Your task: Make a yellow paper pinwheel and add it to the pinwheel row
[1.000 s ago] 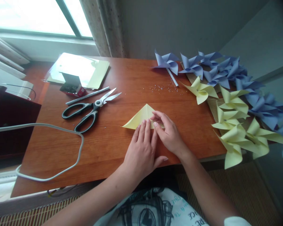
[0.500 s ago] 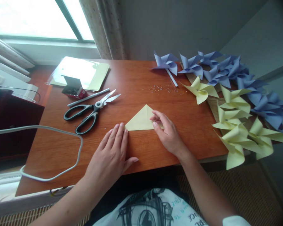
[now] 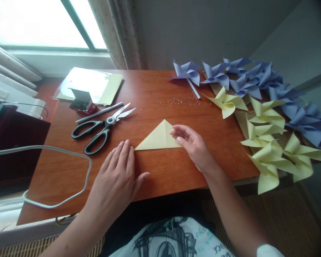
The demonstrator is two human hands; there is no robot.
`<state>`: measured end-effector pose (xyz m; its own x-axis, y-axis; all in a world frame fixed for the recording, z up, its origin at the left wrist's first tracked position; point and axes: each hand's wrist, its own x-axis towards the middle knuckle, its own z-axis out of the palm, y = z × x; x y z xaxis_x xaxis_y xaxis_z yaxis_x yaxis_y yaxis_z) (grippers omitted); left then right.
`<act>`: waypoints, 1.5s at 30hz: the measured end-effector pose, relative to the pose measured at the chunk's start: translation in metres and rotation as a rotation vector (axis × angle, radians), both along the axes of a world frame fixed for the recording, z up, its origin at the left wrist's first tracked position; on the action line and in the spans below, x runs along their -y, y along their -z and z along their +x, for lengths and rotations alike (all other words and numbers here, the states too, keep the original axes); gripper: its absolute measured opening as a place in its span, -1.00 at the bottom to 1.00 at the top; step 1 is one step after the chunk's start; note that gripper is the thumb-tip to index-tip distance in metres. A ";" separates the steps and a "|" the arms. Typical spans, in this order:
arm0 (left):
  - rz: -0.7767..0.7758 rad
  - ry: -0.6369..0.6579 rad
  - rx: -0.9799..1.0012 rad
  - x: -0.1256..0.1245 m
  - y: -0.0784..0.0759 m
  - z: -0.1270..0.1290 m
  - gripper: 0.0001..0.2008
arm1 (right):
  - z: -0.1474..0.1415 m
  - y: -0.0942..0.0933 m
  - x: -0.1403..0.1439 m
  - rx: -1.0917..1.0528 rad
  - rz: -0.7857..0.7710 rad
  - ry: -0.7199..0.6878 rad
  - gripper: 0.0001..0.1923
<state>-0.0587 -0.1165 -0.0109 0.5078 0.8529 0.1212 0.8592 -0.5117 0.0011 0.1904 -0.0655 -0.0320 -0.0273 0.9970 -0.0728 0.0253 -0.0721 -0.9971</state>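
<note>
A pale yellow sheet of paper [image 3: 160,137], folded into a triangle with a crease down from its peak, lies flat on the wooden table. My left hand [image 3: 117,167] rests flat on the tabletop, its fingertips just beside the triangle's left corner and its thumb spread out. Over the triangle's right side is my right hand [image 3: 194,144], fingers loosely curved with a gap between thumb and fingertips; it covers the right corner. Left of the paper lie black-handled scissors [image 3: 109,121], blades parted and pointing away to the right.
Behind the scissors are a paper stick [image 3: 98,112], a small open box [image 3: 82,103] and stacked paper sheets [image 3: 113,87]. Purple pinwheels [image 3: 243,85] and yellow pinwheels [image 3: 273,157] crowd the right side. Small bits [image 3: 182,102] lie scattered at the back. A white cable [image 3: 88,175] loops at left.
My left hand has slid left, off the triangle's left corner, which now shows. My right hand has stayed near the right side, its fingers slightly shifted.
</note>
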 end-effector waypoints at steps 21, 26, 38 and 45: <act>-0.203 0.105 0.155 -0.009 0.017 0.071 -0.16 | 0.002 0.004 -0.051 0.644 0.288 -0.021 -0.76; -0.197 0.117 0.166 -0.009 0.017 0.069 -0.19 | 0.004 0.004 -0.051 0.612 0.287 0.018 -0.75; -0.175 0.126 0.192 -0.010 0.016 0.068 -0.27 | 0.011 -0.003 -0.050 0.461 0.137 -0.029 -0.70; -0.159 0.149 0.255 -0.017 0.016 0.066 -0.40 | 0.011 -0.009 -0.046 0.477 0.150 -0.121 -0.82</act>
